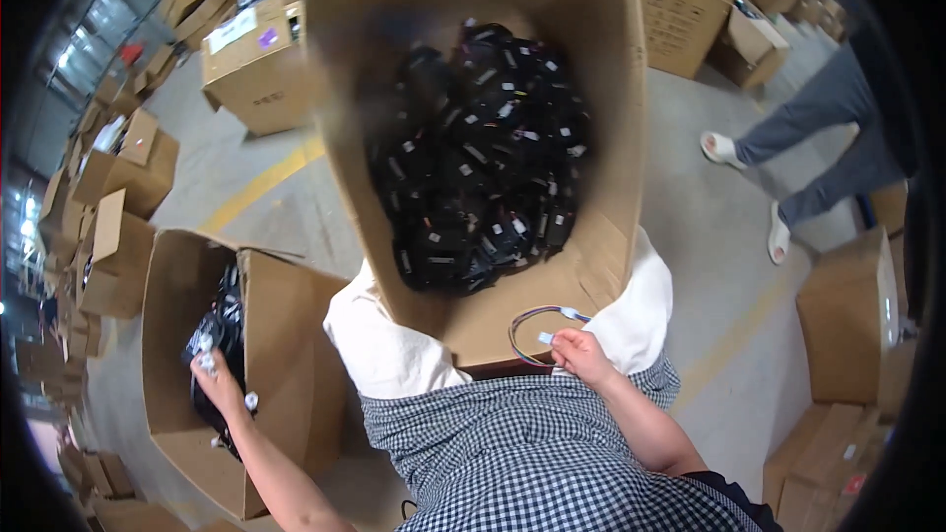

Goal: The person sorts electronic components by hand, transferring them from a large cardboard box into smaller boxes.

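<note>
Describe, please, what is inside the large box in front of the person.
The large box holds a heap of black parts with small white patches. Whatever lies beneath the top layer is covered.

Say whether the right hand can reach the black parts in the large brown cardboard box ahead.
Probably yes: the open box exposes the black parts; the right hand, holding multicoloured wires, is by the box's rim.

The garment (552,463) was finely checked in black and white, puckered near its far edge; wrinkled white cloth (394,350) showed beyond it. The right sleeve (734,498) was black; left hand (219,389) and right hand (585,358) were bare
</note>
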The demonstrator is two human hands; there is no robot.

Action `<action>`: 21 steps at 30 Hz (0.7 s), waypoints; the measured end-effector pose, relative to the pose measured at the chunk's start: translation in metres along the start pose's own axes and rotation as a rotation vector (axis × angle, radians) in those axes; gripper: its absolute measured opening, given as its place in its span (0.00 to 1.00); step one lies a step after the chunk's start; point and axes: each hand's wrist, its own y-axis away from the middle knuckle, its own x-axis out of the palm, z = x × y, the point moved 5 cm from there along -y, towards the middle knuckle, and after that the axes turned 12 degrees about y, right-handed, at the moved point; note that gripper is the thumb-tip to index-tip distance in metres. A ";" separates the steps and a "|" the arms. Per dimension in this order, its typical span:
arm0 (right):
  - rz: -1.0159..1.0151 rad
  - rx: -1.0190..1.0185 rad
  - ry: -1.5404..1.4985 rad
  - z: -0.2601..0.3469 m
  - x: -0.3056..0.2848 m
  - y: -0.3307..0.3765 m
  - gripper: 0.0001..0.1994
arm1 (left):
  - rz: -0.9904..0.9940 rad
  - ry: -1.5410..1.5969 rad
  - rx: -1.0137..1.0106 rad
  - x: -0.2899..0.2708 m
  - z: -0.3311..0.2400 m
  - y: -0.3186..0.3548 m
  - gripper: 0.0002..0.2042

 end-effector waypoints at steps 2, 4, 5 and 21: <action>0.041 0.006 -0.038 -0.005 -0.002 0.002 0.09 | 0.075 -0.038 -0.025 0.008 0.001 0.001 0.15; 0.030 0.023 -0.031 -0.008 -0.006 0.002 0.09 | 0.236 -0.234 -0.167 0.035 -0.035 0.009 0.27; 0.033 0.007 -0.032 -0.009 -0.002 0.000 0.10 | 0.259 -0.430 -0.050 0.030 -0.034 0.011 0.32; 0.086 0.186 -0.125 -0.029 -0.007 -0.043 0.08 | 0.930 0.118 0.409 0.532 -0.286 0.042 0.26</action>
